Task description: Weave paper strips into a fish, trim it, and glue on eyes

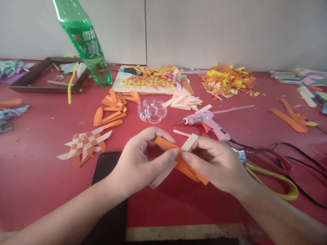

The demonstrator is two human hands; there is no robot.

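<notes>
My left hand (pixel 145 161) pinches crossed paper strips between thumb and fingers, near the middle of the view. From the other side my right hand (pixel 214 161) grips the same strips, its thumb close to the left thumb. The orange strips (pixel 187 166) slant down to the right, and a pale strip (pixel 190 142) crosses them, its other end showing below my left thumb. Some fingertips are hidden behind the paper. Left of my hands lies a woven orange and white paper fish (pixel 85 144) with small eyes.
Beyond my hands are a clear compartment tray (pixel 152 109), pale strips (pixel 184 100), folded orange strips (pixel 112 107) and a pink glue gun (pixel 204 120). Yellow-handled scissors (pixel 274 182) and black cables lie right. A dark phone-like slab (pixel 107 211) is under my left forearm. A green bottle (pixel 87 44) leans behind.
</notes>
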